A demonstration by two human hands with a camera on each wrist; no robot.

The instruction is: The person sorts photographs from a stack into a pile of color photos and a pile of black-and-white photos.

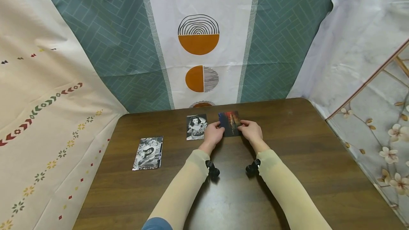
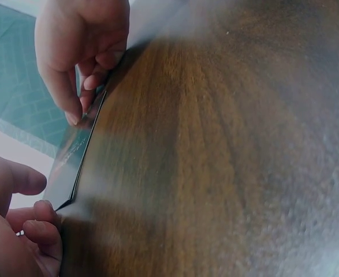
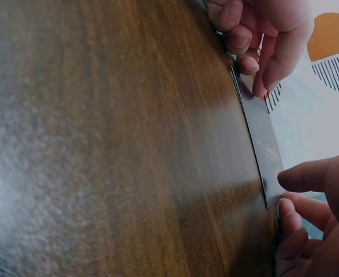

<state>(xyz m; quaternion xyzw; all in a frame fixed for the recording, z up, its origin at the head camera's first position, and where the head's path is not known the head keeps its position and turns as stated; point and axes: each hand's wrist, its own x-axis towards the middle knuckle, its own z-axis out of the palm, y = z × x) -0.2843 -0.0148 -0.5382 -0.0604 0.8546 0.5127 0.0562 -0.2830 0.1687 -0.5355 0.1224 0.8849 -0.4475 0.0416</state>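
A dark postcard (image 1: 230, 125) with a red sky and a lit tower lies near the table's far edge, one hand at each side of it. By its left edge, my left hand (image 1: 213, 134) pinches it between thumb and fingers. My right hand (image 1: 252, 131) pinches the opposite edge. Seen in the right wrist view, the postcard (image 3: 261, 141) looks thin and almost flat to the wood, with the right thumb on top near a corner. Just left of my left hand is a black-and-white photo (image 1: 195, 127) of a person.
Farther left on the brown table (image 1: 287, 187) lies a small stack of black-and-white photos (image 1: 148, 153), slightly fanned at its right edge. A patterned cloth (image 1: 198, 6) hangs behind the table. More printed cloths hang along both sides.
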